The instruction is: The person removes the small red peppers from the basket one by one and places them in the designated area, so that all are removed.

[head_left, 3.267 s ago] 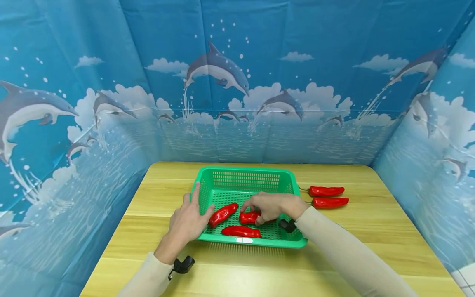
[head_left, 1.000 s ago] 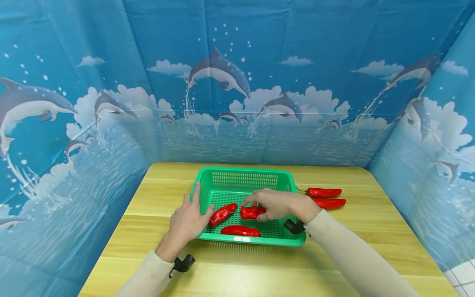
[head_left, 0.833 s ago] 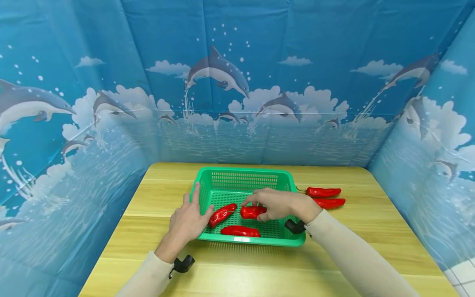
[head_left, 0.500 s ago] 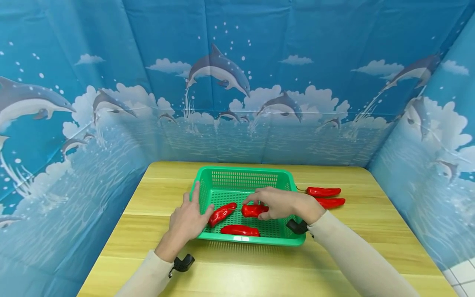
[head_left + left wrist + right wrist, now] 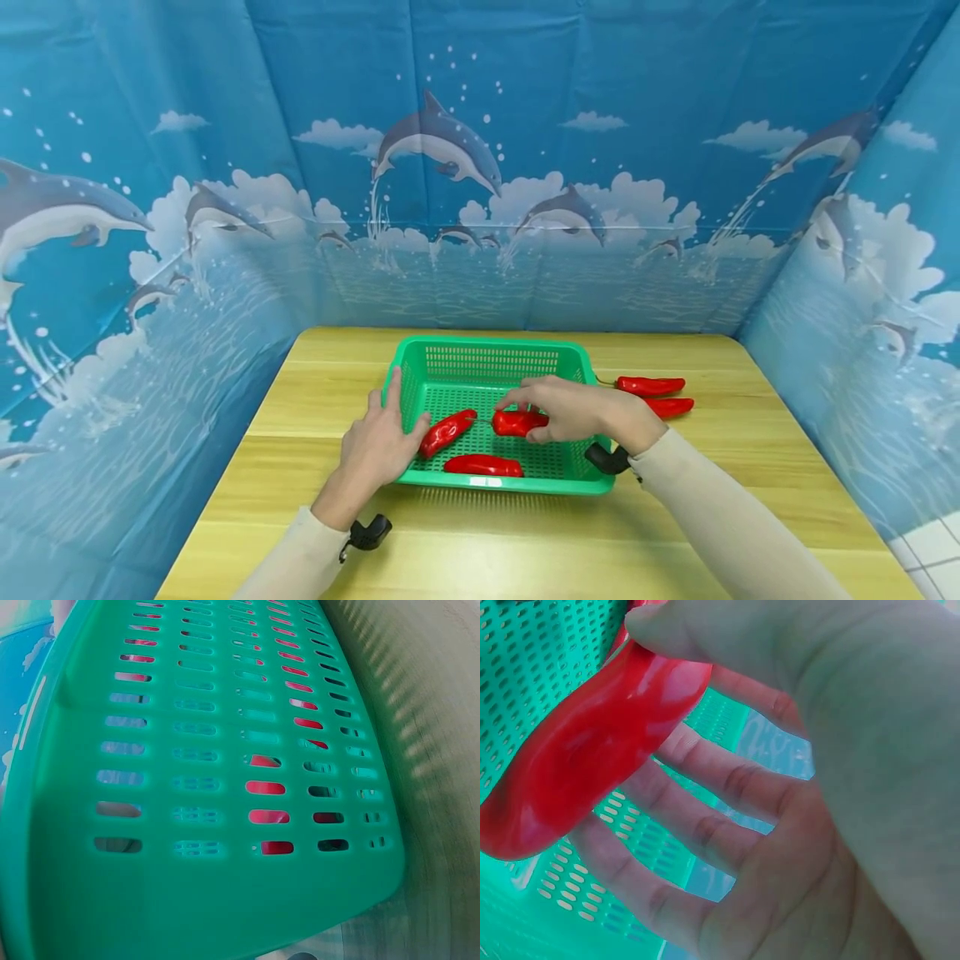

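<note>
My right grip (image 5: 566, 408) is grasping one glossy red pepper (image 5: 516, 423), which I hold inside the green basket (image 5: 555, 486), toward its right half. From the right wrist I see my thumb (image 5: 664, 631) laid over one end of it and my fingers (image 5: 742, 791) on its other side; whether its underside touches the basket floor I cannot tell. My left grip (image 5: 375, 446) holds nothing: its fingers are spread and extended against the basket's left side, with the thumb reaching in over the rim, close to a slanted pepper (image 5: 447, 433) that lies on the basket floor at the left. A front pepper (image 5: 483, 465) lies lengthwise along the near wall. The left wrist view is filled by the slotted basket wall, with red showing through several slots. The basket sits on the wood-grained table (image 5: 255, 508). Outside it, to the right, two more lie side by side on the table: the farther pepper (image 5: 651, 386), its thin stem pointing at the basket, and the nearer pepper (image 5: 670, 407), partly hidden by my right wrist. I wear pale sleeves (image 5: 720, 508) and a black camera (image 5: 370, 532) at my left wrist. Behind the table hangs a blue dolphin curtain (image 5: 480, 283).
</note>
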A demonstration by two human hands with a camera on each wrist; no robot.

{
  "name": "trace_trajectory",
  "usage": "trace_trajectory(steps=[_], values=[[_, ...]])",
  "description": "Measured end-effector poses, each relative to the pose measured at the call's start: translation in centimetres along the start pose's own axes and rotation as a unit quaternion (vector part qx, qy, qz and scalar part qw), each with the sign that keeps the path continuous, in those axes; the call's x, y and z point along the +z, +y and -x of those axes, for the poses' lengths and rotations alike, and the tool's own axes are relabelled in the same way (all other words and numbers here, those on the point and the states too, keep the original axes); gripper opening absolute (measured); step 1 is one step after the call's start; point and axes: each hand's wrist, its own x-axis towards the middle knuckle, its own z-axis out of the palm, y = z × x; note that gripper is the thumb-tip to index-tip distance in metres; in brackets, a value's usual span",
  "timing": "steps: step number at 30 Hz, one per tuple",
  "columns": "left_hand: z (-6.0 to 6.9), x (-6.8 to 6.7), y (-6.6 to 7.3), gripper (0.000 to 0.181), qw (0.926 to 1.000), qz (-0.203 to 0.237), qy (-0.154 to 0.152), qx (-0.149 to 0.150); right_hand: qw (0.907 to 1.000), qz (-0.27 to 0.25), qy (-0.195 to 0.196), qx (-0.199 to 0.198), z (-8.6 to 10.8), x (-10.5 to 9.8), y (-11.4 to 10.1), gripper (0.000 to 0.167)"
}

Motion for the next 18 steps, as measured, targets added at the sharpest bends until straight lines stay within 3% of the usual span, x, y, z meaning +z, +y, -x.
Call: trace_trajectory(steps=[18], values=[[0.0, -0.1, 0.0, 0.106, 0.9999, 0.010, 0.004, 0.001, 0.9998, -0.005, 0.021, 0.000, 1.4, -0.5, 0.5, 0.057]])
